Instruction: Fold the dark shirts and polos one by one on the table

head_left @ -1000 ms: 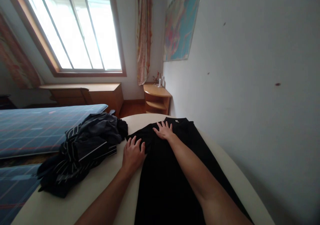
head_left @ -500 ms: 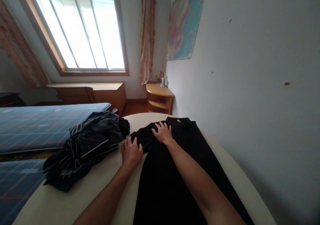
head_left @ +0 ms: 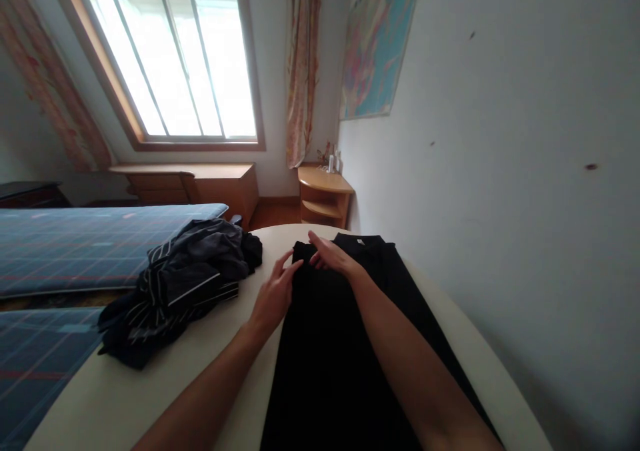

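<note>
Centrally, your black garment [head_left: 320, 344] lies lengthwise on the pale table [head_left: 120, 401], collar toward the frame's centre, body running down to the lower edge; this placement probably keeps its full length within your reach. Your left hand [head_left: 273, 297] has its fingers apart at the garment's left shoulder edge, presumably to control the bunched cloth there; whether it pinches any, you cannot tell. Your right hand [head_left: 333, 254] is partly open beside it, thumb raised, fingers curled low over the shoulder; grip unclear. Appearance: matt, plain, mostly smooth, small pale label [head_left: 361, 242] at collar. A crumpled dark heap of clothes [head_left: 195, 264], white-striped, sits apart, left of centre.
</note>
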Available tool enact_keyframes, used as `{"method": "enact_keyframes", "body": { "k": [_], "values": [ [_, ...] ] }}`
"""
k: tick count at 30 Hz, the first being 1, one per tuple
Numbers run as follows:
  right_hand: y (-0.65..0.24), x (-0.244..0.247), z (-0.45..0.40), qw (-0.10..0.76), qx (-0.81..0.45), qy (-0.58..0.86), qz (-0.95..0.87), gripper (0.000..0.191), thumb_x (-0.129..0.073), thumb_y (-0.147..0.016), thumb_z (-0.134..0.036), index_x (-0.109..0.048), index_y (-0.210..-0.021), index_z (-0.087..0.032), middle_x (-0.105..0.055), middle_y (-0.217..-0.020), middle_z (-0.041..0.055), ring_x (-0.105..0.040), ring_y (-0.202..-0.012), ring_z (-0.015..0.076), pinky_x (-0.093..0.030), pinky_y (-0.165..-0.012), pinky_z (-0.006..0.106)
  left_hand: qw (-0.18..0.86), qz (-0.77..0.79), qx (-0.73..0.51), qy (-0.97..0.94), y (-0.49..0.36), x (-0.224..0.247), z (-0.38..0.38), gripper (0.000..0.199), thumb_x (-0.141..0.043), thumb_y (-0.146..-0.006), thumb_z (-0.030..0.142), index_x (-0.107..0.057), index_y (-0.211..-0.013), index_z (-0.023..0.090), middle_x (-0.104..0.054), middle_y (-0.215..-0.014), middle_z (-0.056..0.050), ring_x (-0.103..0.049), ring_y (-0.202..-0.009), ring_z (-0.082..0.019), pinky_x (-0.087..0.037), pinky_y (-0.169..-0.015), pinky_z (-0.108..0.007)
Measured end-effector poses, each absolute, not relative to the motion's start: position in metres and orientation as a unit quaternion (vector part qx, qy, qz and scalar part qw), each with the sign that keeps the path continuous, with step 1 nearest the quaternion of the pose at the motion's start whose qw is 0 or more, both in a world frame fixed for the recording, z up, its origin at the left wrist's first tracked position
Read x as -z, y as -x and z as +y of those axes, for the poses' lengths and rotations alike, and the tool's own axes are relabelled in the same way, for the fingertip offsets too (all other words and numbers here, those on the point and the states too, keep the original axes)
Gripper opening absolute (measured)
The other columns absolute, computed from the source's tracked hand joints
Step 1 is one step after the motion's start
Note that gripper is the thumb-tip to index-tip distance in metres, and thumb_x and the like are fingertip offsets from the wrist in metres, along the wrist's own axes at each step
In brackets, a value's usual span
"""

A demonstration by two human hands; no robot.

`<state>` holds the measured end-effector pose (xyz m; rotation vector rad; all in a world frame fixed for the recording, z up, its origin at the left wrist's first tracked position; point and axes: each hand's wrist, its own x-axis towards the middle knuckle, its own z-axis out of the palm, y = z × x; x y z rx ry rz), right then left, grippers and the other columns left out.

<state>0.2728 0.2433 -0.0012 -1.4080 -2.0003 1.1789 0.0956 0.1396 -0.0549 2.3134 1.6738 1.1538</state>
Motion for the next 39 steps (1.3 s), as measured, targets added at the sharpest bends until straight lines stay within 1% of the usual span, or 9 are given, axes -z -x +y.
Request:
{"method": "enact_keyframes", "body": {
  "k": [3,6,9,12,16,20,23,28,39],
  "values": [
    [-0.276,-0.012,0.238,0.160,-0.472,0.508,-0.702,0.076,-0.040,-0.089,-0.076,-0.049,-0.137,-0.018,-0.072,-0.097,0.0101,-0.068,-0.065,0.0179,-0.053,-0.059,0.028,0.047,0.523,-0.347,-0.777,-0.106,0.056,0.132,0.050,-0.037,-0.093,0.008,-0.053,-0.135,0.030,-0.033,-0.158,-0.001,-0.059,-0.122,-0.021,-0.053,-0.099,-0.033],
    [-0.277,-0.012,0.235,0.128,-0.453,0.528,-0.707,0.060,-0.064,-0.087,-0.049,-0.052,-0.135,-0.016,-0.070,-0.106,0.0115,-0.067,-0.064,0.0155,-0.055,-0.057,0.026,0.076,0.513,-0.317,-0.794,-0.112,0.059,0.128,0.048,-0.038,-0.094,0.010,-0.052,-0.134,0.032,-0.038,-0.155,0.000,-0.061,-0.119,-0.020,-0.052,-0.100,-0.032],
    [-0.279,-0.009,0.235,0.132,-0.424,0.538,-0.717,0.046,-0.064,-0.085,-0.022,-0.058,-0.130,-0.014,-0.068,-0.110,0.0121,-0.065,-0.071,0.0143,-0.055,-0.057,0.022,0.081,0.513,-0.329,-0.789,-0.113,0.063,0.124,0.052,-0.043,-0.090,0.009,-0.048,-0.137,0.030,-0.038,-0.154,-0.002,-0.054,-0.128,-0.021,-0.046,-0.108,-0.035],
    [-0.287,-0.012,0.236,0.137,-0.432,0.519,-0.725,0.043,-0.059,-0.083,-0.010,-0.061,-0.125,-0.014,-0.067,-0.110,0.0114,-0.064,-0.071,0.0121,-0.056,-0.059,0.021,0.066,0.537,-0.346,-0.767,-0.109,0.069,0.122,0.061,-0.054,-0.083,0.009,-0.042,-0.141,0.026,-0.035,-0.154,-0.007,-0.045,-0.136,-0.025,-0.039,-0.114,-0.040],
    [-0.308,-0.024,0.238,0.132,-0.420,0.502,-0.745,0.040,-0.063,-0.082,-0.011,-0.065,-0.122,-0.015,-0.068,-0.111,0.0117,-0.064,-0.064,0.0103,-0.056,-0.061,0.023,0.058,0.557,-0.333,-0.759,-0.101,0.077,0.122,0.057,-0.055,-0.084,0.009,-0.045,-0.138,0.023,-0.044,-0.147,-0.010,-0.047,-0.133,-0.026,-0.039,-0.113,-0.042],
    [-0.328,-0.026,0.245,0.040,-0.366,0.536,-0.759,0.055,-0.072,-0.080,-0.019,-0.058,-0.134,-0.018,-0.067,-0.120,0.0132,-0.066,-0.063,0.0113,-0.055,-0.061,0.025,0.057,0.546,-0.298,-0.781,-0.098,0.077,0.122,0.040,-0.051,-0.086,0.007,-0.061,-0.121,0.025,-0.061,-0.129,-0.006,-0.057,-0.118,-0.023,-0.045,-0.106,-0.040],
    [-0.327,-0.015,0.252,0.018,-0.300,0.559,-0.772,0.054,-0.072,-0.083,-0.031,-0.059,-0.133,-0.018,-0.069,-0.117,0.0115,-0.071,-0.083,0.0187,-0.056,-0.077,0.028,0.055,0.536,-0.286,-0.792,-0.099,0.074,0.121,0.030,-0.050,-0.088,0.007,-0.068,-0.105,0.025,-0.066,-0.117,-0.004,-0.060,-0.108,-0.022,-0.047,-0.100,-0.038],
    [-0.306,0.014,0.258,0.084,-0.197,0.606,-0.766,0.042,-0.061,-0.090,-0.040,-0.065,-0.125,-0.018,-0.064,-0.130,0.0135,-0.058,-0.122,0.0281,-0.045,-0.101,0.035,0.065,0.522,-0.285,-0.801,-0.099,0.074,0.121,0.029,-0.047,-0.092,0.009,-0.070,-0.096,0.026,-0.068,-0.108,-0.002,-0.062,-0.101,-0.019,-0.048,-0.095,-0.032],
    [-0.332,0.014,0.271,0.044,-0.212,0.618,-0.756,0.027,-0.077,-0.072,-0.019,-0.076,-0.099,-0.019,-0.075,-0.096,0.0064,-0.070,-0.089,0.0212,-0.052,-0.079,0.026,0.051,0.597,-0.259,-0.758,-0.102,0.064,0.117,0.021,-0.053,-0.085,0.009,-0.065,-0.094,0.024,-0.067,-0.101,-0.003,-0.059,-0.097,-0.020,-0.045,-0.090,-0.032]
  ]
}}
